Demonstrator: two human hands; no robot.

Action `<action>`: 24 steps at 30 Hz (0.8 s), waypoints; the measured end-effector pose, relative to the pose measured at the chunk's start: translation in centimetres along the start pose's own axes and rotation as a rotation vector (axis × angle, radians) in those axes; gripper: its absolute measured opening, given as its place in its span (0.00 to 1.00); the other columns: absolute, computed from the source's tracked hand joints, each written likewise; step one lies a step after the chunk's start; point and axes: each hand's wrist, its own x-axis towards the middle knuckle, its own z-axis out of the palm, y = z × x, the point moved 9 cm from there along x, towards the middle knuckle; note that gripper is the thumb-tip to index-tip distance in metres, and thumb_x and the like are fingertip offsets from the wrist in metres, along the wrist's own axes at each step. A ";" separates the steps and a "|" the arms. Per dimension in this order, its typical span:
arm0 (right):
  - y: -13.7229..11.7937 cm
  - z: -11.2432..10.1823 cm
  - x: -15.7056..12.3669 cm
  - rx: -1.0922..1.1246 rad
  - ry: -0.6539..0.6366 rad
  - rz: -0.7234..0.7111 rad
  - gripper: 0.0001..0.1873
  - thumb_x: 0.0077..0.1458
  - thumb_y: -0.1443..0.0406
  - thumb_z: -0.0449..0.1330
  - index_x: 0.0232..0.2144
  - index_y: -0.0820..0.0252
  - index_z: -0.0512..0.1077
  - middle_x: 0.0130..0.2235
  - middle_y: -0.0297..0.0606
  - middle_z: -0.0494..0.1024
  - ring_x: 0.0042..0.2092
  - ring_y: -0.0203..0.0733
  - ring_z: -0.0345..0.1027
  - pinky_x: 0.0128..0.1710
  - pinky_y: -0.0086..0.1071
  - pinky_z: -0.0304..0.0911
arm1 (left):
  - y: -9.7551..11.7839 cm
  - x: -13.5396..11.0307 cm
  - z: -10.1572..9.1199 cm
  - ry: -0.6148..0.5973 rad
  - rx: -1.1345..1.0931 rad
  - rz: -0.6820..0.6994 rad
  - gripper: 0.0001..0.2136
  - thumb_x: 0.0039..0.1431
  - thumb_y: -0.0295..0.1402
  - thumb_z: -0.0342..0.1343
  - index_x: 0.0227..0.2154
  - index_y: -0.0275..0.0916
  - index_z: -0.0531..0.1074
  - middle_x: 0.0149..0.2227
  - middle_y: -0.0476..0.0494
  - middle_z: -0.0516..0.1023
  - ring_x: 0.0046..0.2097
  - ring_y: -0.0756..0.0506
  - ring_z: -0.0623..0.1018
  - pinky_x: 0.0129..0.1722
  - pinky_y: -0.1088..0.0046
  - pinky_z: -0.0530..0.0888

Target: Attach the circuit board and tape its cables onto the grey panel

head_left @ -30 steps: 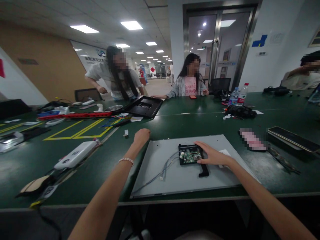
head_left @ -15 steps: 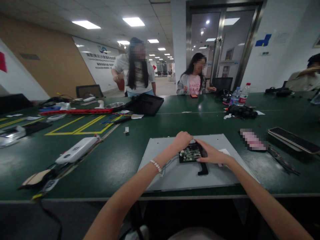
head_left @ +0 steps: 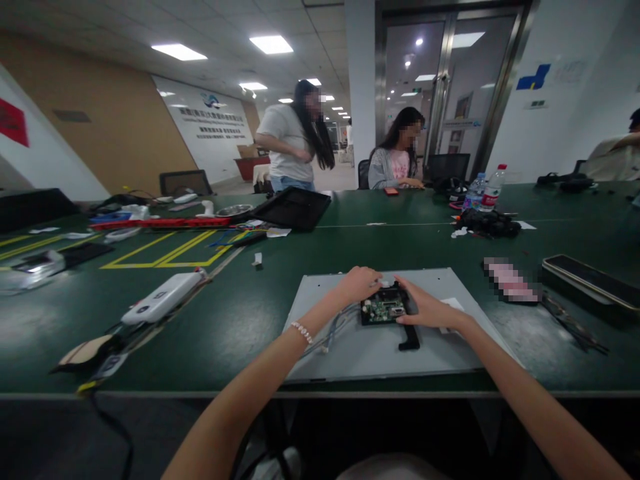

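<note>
A green circuit board [head_left: 383, 310] in a black frame lies on a flat grey panel [head_left: 345, 363]. My right hand [head_left: 427, 307] grips the frame's right side, thumb at the near corner and fingers at the far one. Below that hand, a black L-shaped arm [head_left: 411, 339] sticks out toward me. My left hand [head_left: 359, 283] is closed at the board's far left edge, its fingertips at a small whitish part; what they pinch is hidden. Grey cables [head_left: 334, 325] run over the panel beneath my left wrist.
To the left lies a white power strip-like device [head_left: 163, 299]. On the right are a pink phone [head_left: 511, 280], a dark slab-shaped device [head_left: 590, 280] and a dark cable [head_left: 573, 320]. Bottles [head_left: 493, 190] stand farther back. Two people are across the table, one standing.
My left hand has flattened slightly and shifted a little at the board's far edge. My right hand keeps its hold. The standing person has turned and moved right.
</note>
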 end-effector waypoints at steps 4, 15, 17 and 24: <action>0.3 0.3 -0.1 0.016 -0.011 0.020 0.54 0.49 0.52 0.65 0.67 0.53 0.37 0.67 0.47 0.47 0.66 0.54 0.44 0.64 0.51 0.44 | -8.0 -3.0 -1.7 -0.004 -0.012 -0.248 0.15 0.63 0.35 0.46 0.47 0.40 0.74 0.45 0.43 0.78 0.46 0.47 0.76 0.47 0.74 0.69; 0.1 0.3 -0.5 0.007 0.002 0.061 0.53 0.49 0.52 0.64 0.67 0.55 0.39 0.67 0.48 0.47 0.66 0.53 0.45 0.64 0.51 0.43 | -29.3 -21.4 -6.6 0.090 0.119 -1.056 0.19 0.52 0.25 0.50 0.48 0.37 0.72 0.59 0.36 0.64 0.54 0.39 0.70 0.52 0.67 0.68; 0.0 0.3 -0.6 0.017 0.002 0.068 0.53 0.49 0.53 0.64 0.67 0.54 0.39 0.68 0.47 0.47 0.66 0.54 0.45 0.64 0.51 0.43 | -30.6 -22.5 -5.9 0.088 0.090 -1.085 0.23 0.51 0.24 0.50 0.53 0.36 0.67 0.57 0.35 0.67 0.54 0.41 0.71 0.51 0.69 0.68; -0.5 0.1 -0.5 0.030 0.008 0.088 0.52 0.49 0.53 0.64 0.67 0.53 0.39 0.68 0.47 0.47 0.66 0.53 0.46 0.64 0.51 0.44 | -33.0 -23.3 -3.9 0.134 0.050 -1.256 0.22 0.53 0.30 0.51 0.53 0.37 0.68 0.52 0.34 0.73 0.50 0.38 0.74 0.44 0.66 0.71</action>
